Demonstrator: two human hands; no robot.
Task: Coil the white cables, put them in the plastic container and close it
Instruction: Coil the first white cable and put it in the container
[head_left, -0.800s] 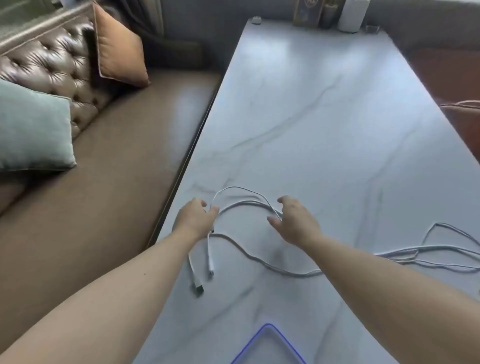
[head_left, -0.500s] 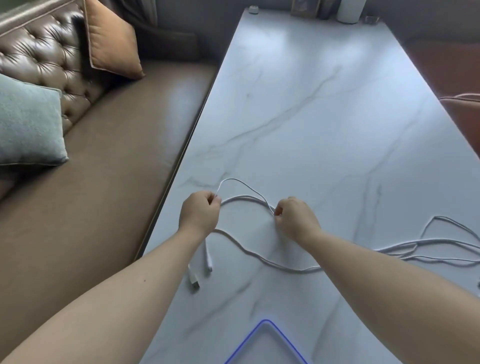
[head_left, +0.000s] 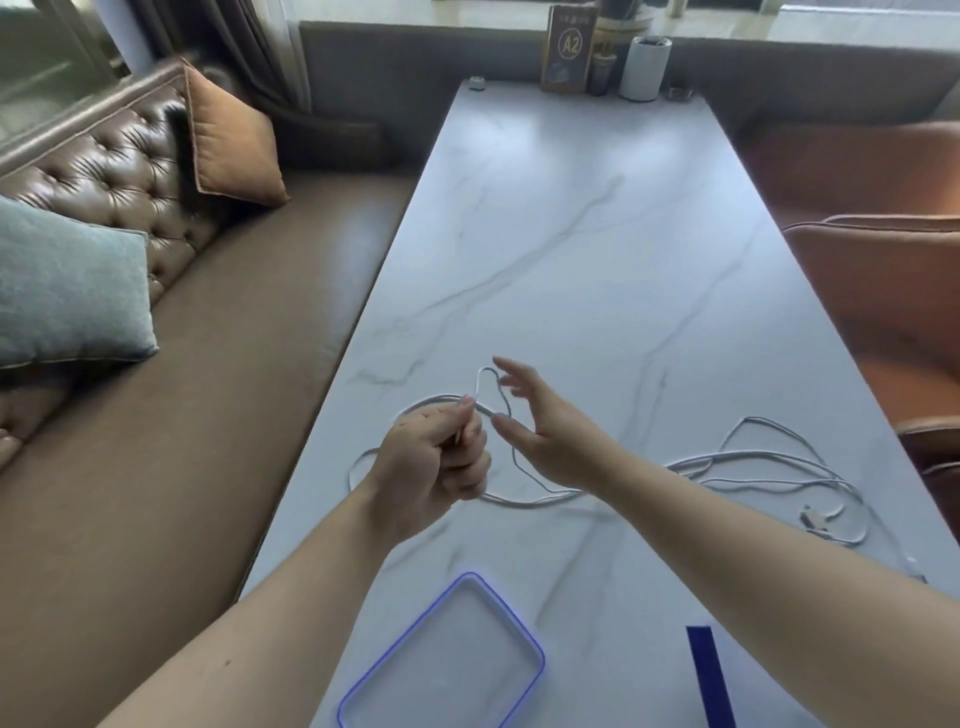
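White cables (head_left: 737, 465) lie in loose loops across the marble table (head_left: 571, 234), trailing to the right where a connector end (head_left: 813, 518) rests. My left hand (head_left: 434, 460) is lifted above the table, shut on one cable near its end, with a small loop rising from its fingertips. My right hand (head_left: 540, 423) hovers just right of that loop, fingers spread, the cable passing under its palm. A clear plastic container part with a blue rim (head_left: 447, 660) lies at the near edge. A blue edge (head_left: 709, 675) shows to its right.
A brown leather bench (head_left: 171, 415) with a teal cushion (head_left: 62, 291) and an orange cushion (head_left: 234, 140) runs along the left. An orange chair (head_left: 883, 291) stands at the right. A sign marked A2 (head_left: 569, 47) and a white cup (head_left: 644, 67) sit at the far end.
My left hand has lifted off the table with the cable, forming a raised loop. My right hand has opened its fingers. The view has tilted up and the container rim shows more fully.
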